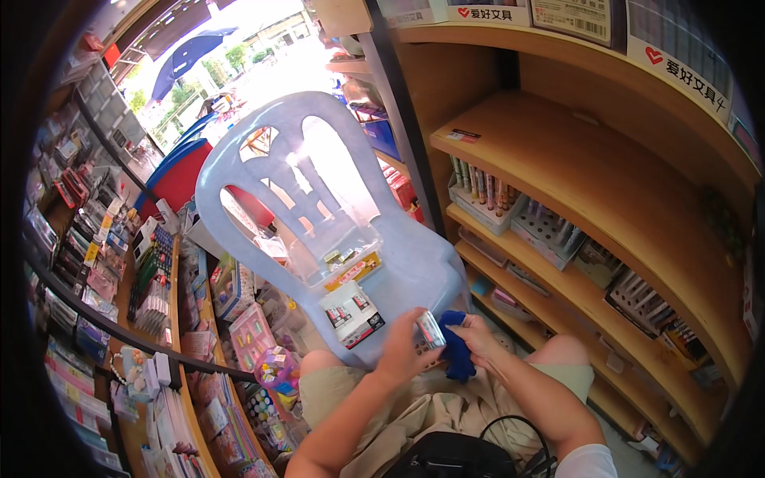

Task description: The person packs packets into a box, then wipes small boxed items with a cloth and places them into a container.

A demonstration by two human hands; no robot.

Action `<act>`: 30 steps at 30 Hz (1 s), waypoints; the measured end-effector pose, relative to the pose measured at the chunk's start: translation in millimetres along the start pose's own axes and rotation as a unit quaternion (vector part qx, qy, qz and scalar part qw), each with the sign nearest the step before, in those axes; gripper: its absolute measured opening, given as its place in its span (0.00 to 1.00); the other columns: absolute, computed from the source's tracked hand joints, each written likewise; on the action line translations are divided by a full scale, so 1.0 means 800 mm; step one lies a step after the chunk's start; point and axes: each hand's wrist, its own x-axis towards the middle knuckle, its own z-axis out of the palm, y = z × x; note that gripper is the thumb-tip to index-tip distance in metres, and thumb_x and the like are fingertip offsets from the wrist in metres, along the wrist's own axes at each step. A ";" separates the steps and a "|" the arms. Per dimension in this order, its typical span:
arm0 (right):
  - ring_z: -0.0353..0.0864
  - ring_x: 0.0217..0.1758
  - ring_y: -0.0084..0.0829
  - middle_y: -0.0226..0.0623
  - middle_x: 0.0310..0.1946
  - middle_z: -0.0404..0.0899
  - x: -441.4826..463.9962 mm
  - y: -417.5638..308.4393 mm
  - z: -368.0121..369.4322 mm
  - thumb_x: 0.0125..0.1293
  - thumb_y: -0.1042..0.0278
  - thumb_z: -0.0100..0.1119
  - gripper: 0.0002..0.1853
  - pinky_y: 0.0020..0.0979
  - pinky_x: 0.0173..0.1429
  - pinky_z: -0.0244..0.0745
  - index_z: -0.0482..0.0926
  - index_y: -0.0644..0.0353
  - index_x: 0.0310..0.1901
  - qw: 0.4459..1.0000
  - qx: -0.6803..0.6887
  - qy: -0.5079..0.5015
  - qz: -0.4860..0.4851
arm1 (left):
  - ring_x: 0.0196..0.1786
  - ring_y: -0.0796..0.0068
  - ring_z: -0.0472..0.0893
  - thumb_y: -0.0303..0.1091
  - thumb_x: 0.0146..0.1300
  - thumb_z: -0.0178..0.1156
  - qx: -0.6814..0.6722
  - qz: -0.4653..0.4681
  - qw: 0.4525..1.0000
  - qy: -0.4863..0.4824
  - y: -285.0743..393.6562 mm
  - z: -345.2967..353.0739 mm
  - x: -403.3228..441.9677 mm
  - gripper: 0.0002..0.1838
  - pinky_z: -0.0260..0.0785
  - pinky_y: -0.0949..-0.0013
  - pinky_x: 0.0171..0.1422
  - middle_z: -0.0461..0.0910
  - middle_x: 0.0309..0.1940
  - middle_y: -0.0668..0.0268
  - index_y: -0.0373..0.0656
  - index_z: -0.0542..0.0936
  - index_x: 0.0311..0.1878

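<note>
My left hand is closed on a small white-and-silver pack, held above the front of the light blue plastic chair. My right hand grips a crumpled dark blue cloth, close beside the pack. I cannot tell whether cloth and pack touch. On the chair seat, left of my hands, an open white carton holds several small packs with red and black marks. Behind the carton stands a clear plastic box with a few small items and a yellow label.
Wooden shelves rise on the right, with trays of pens on a lower level. Crowded stationery racks line the left side. A black bag rests on my lap. Beyond the chair lies a bright outdoor area.
</note>
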 end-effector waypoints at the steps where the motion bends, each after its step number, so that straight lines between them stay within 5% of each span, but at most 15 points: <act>1: 0.83 0.30 0.28 0.38 0.34 0.83 -0.003 -0.004 0.003 0.65 0.72 0.55 0.08 0.29 0.29 0.79 0.78 0.62 0.43 1.000 0.013 0.013 0.007 | 0.52 0.57 0.74 0.33 0.40 0.75 0.017 -0.005 1.000 0.006 -0.007 -0.006 0.005 0.38 0.68 0.65 0.56 0.72 0.50 0.53 0.37 0.68 0.56; 3: 0.82 0.28 0.28 0.40 0.33 0.83 -0.006 -0.012 0.005 0.65 0.72 0.55 0.08 0.28 0.27 0.78 0.77 0.62 0.43 0.999 0.029 0.031 0.015 | 0.51 0.57 0.75 0.34 0.41 0.74 0.121 -0.057 0.991 0.022 -0.024 -0.028 0.025 0.38 0.68 0.64 0.56 0.73 0.49 0.53 0.36 0.67 0.56; 5: 0.82 0.26 0.28 0.41 0.32 0.83 -0.007 -0.016 0.007 0.66 0.71 0.54 0.08 0.27 0.25 0.77 0.76 0.63 0.43 0.998 0.037 0.039 0.020 | 0.57 0.52 0.71 0.36 0.43 0.72 0.091 -0.085 0.989 0.084 -0.066 -0.049 0.055 0.39 0.62 0.57 0.61 0.71 0.52 0.49 0.34 0.66 0.59; 7: 0.81 0.24 0.27 0.43 0.32 0.83 -0.006 -0.017 0.008 0.66 0.70 0.54 0.08 0.26 0.24 0.76 0.76 0.64 0.43 0.998 0.033 0.041 0.022 | 0.57 0.51 0.70 0.36 0.44 0.72 0.025 -0.217 0.971 0.100 -0.092 -0.081 0.092 0.38 0.61 0.57 0.62 0.71 0.52 0.48 0.33 0.66 0.58; 13: 0.80 0.23 0.26 0.43 0.32 0.83 0.001 -0.014 0.009 0.66 0.70 0.53 0.08 0.26 0.24 0.75 0.77 0.64 0.41 0.999 0.015 0.030 0.017 | 0.51 0.50 0.74 0.34 0.47 0.70 0.276 -0.084 0.944 0.159 -0.172 -0.107 0.101 0.32 0.65 0.57 0.58 0.72 0.49 0.49 0.33 0.67 0.54; 17: 0.80 0.23 0.26 0.43 0.32 0.83 0.000 -0.014 0.007 0.66 0.70 0.53 0.08 0.26 0.25 0.75 0.77 0.65 0.41 0.999 0.032 0.017 0.017 | 0.50 0.51 0.71 0.30 0.50 0.65 0.100 -0.118 0.987 0.051 -0.141 -0.098 0.063 0.22 0.64 0.58 0.55 0.72 0.42 0.51 0.35 0.70 0.47; 20: 0.80 0.23 0.27 0.42 0.32 0.83 -0.002 -0.012 0.008 0.66 0.70 0.53 0.08 0.26 0.26 0.76 0.77 0.64 0.42 0.999 0.033 0.008 0.018 | 0.53 0.55 0.71 0.36 0.49 0.67 0.257 -0.161 0.933 -0.194 -0.150 -0.096 0.033 0.24 0.63 0.60 0.54 0.74 0.43 0.54 0.38 0.72 0.47; 23: 0.81 0.25 0.27 0.42 0.33 0.83 -0.002 -0.012 0.010 0.66 0.71 0.53 0.08 0.26 0.28 0.77 0.77 0.64 0.42 0.999 0.027 0.001 0.020 | 0.52 0.57 0.73 0.44 0.45 0.68 0.414 -0.202 0.857 -0.233 -0.178 -0.088 0.011 0.27 0.62 0.56 0.54 0.77 0.45 0.57 0.42 0.74 0.47; 30: 0.82 0.30 0.28 0.40 0.33 0.82 -0.002 -0.011 0.002 0.66 0.70 0.54 0.08 0.27 0.32 0.80 0.78 0.64 0.43 0.998 0.040 -0.013 0.040 | 0.54 0.56 0.72 0.47 0.39 0.70 0.395 -0.267 0.829 -0.291 -0.190 -0.086 0.031 0.34 0.58 0.51 0.56 0.78 0.46 0.56 0.44 0.73 0.51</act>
